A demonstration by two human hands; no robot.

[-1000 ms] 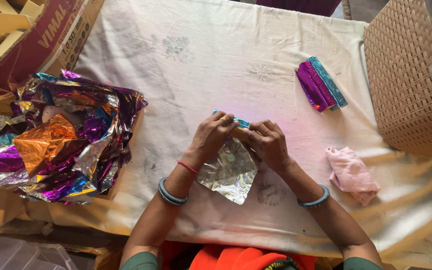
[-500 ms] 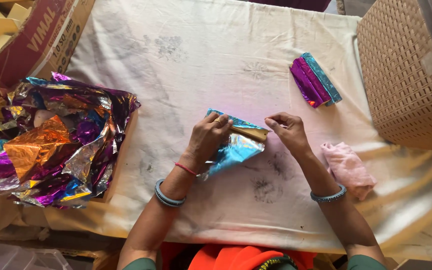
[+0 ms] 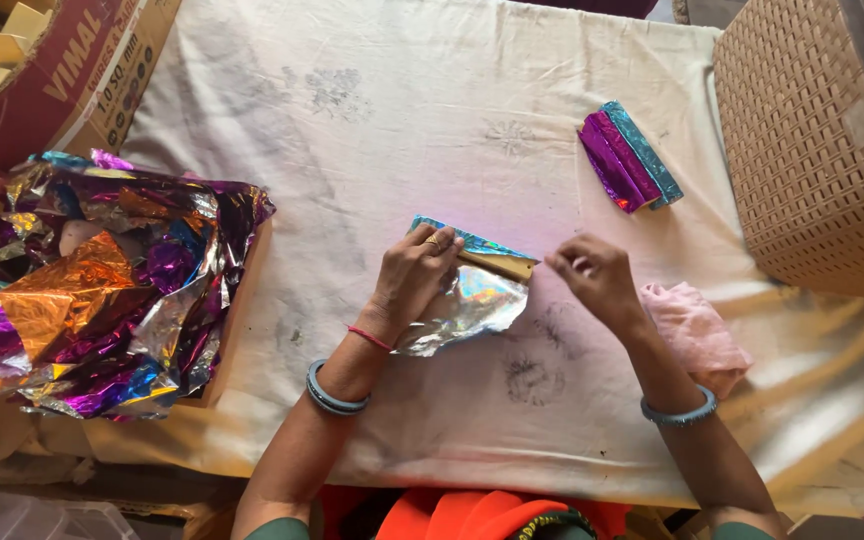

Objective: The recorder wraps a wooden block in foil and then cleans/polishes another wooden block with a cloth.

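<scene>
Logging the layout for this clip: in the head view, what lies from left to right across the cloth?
Crumpled foil pile → left hand on the foil-wrapped stick → right hand → pink cloth → woven basket.

Bright, even daylight, soft shadows only. Specular glare on the crumpled foil pile (image 3: pixel 102 290) at 9 o'clock and the foil sheet (image 3: pixel 467 305) at centre. White cloth (image 3: pixel 402 130) near blown out at 12 o'clock. Focus sharp; slight wide-angle bend at edges.

Cloth-covered table (image 3: pixel 432 130) carrying work items.
Foil heap (image 3: pixel 102 290), wrapped sticks (image 3: pixel 630 155), pink rag (image 3: pixel 694 335) and foil sheet (image 3: pixel 467 310) are lying on it.
</scene>
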